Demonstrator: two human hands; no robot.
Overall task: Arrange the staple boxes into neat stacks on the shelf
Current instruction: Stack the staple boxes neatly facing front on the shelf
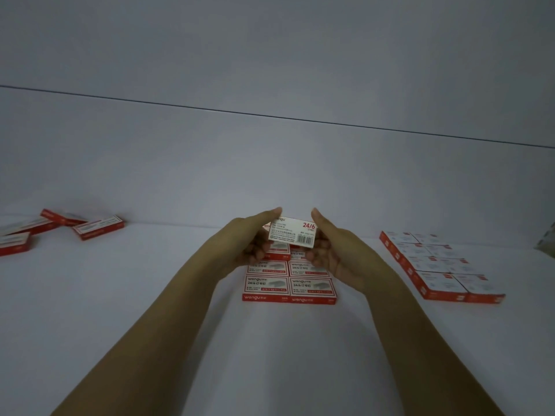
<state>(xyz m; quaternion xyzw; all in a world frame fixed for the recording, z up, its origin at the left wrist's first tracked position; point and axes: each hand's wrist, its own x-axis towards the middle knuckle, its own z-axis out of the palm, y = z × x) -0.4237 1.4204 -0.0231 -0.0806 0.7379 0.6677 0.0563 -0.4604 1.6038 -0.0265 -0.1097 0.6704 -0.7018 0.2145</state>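
Both hands hold one red-and-white staple box [292, 233] tilted up above the white shelf [150, 295], its barcode side facing me. My left hand [255, 238] grips its left end and my right hand [326, 244] grips its right end. Directly below lies a two-wide block of staple boxes [289, 283], face up, with its far rows hidden behind my hands. A second tidy block of boxes [435, 265] sits at the right. Several loose boxes [99, 228] lie scattered at the far left.
The shelf's white back wall [270, 175] rises right behind the boxes. A pale object [548, 241] shows at the right edge. Bare shelf surface lies between the loose boxes and the middle block, and in front of all groups.
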